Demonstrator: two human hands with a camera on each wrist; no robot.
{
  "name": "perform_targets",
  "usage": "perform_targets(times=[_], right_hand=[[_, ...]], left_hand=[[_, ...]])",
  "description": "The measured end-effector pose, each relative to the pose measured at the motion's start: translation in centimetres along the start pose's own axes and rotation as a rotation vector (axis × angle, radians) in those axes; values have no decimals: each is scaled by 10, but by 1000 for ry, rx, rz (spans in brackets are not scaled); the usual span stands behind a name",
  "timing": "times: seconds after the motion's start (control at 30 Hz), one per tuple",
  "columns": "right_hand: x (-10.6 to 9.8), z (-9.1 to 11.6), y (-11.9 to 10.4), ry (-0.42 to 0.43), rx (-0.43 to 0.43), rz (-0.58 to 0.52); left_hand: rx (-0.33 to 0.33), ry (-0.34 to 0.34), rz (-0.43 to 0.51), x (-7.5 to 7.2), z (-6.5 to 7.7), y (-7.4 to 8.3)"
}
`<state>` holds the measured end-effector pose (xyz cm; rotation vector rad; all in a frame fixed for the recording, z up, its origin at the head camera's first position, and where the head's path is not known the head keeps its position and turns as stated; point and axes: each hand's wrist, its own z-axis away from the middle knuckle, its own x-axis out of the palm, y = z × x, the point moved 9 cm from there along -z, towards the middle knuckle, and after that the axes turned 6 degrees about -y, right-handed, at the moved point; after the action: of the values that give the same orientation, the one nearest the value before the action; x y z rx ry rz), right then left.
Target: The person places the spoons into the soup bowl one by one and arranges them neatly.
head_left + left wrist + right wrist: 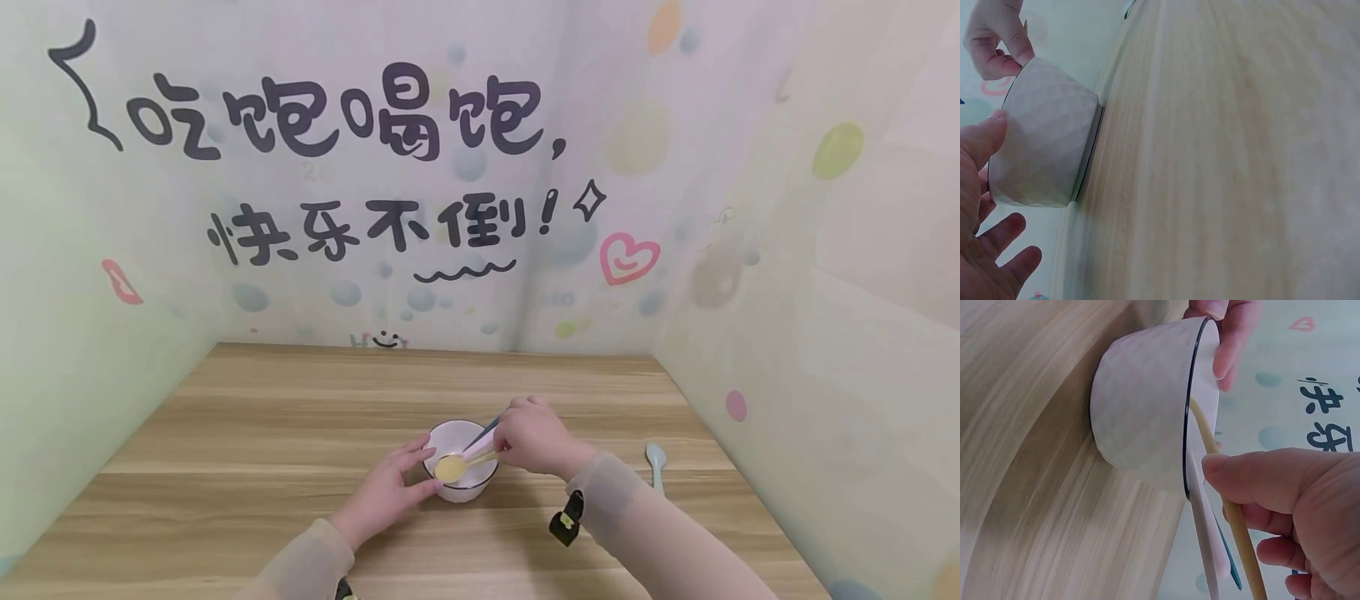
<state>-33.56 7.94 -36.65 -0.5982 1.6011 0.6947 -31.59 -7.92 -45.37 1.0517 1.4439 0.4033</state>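
A white bowl (460, 493) with a dark rim and a faceted outside stands on the table. My left hand (388, 490) holds it at the left of its rim; in the left wrist view two fingers (1019, 265) spread away from the wall. My right hand (536, 437) pinches the handle of a yellow spoon (1240, 534) between thumb and fingers, the spoon's head inside the bowl. Beside it a pink spoon (478, 446) and a dark blue spoon (483, 431) lean on the far right rim. A pale handle (1202, 534) also leans there in the right wrist view.
A light blue spoon (656, 457) lies on the wooden table (300, 400) to the right, partly behind my right sleeve (637, 508). Printed walls (847, 358) enclose the table at the back and on both sides.
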Motion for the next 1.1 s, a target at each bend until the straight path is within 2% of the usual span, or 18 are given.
perform_targets(times=[0.67,1.1], right_hand=[[10,-10,-2,-43,20,27],[16,-13,2,-76,71,17]], left_hand=[[-11,-8,6,0,0,0],[5,-6,18,-1,1,0]])
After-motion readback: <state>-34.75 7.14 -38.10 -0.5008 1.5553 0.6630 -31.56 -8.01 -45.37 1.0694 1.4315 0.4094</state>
